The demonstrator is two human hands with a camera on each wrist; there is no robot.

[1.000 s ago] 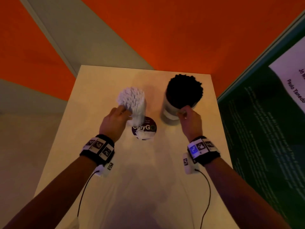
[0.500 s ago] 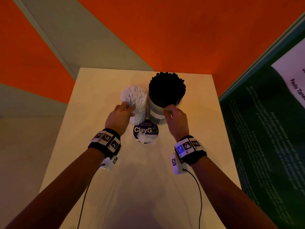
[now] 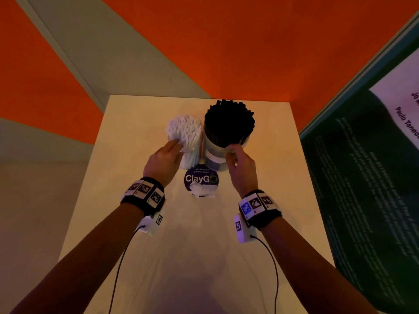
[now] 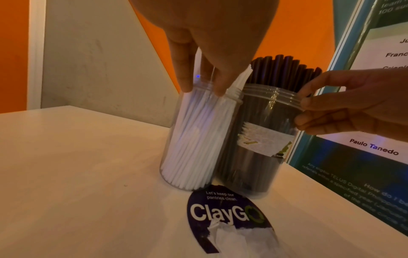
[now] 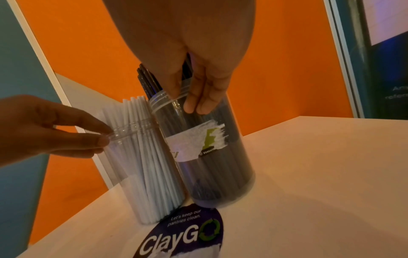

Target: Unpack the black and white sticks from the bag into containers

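Note:
Two clear jars stand side by side and touching on the beige table (image 3: 127, 177). The left jar is full of white sticks (image 3: 184, 132) (image 4: 198, 139) (image 5: 143, 165). The right jar, with a torn label, is full of black sticks (image 3: 229, 123) (image 4: 253, 157) (image 5: 212, 171). My left hand (image 3: 176, 145) (image 4: 198, 87) rests straight fingers against the threaded rim of the white-stick jar. My right hand (image 3: 232, 149) (image 5: 189, 101) pinches the near rim of the black-stick jar with curled fingers. No bag is in view.
A round dark "ClayGo" sticker (image 3: 200, 179) with a torn white patch lies on the table just in front of the jars. A tall green poster board (image 3: 362, 177) stands along the table's right edge. Orange and grey walls (image 3: 226, 53) rise behind.
The black-stick jar has slid left with my right hand until it touches the white-stick jar. My left hand stays at the white-stick jar, its fingers now straighter.

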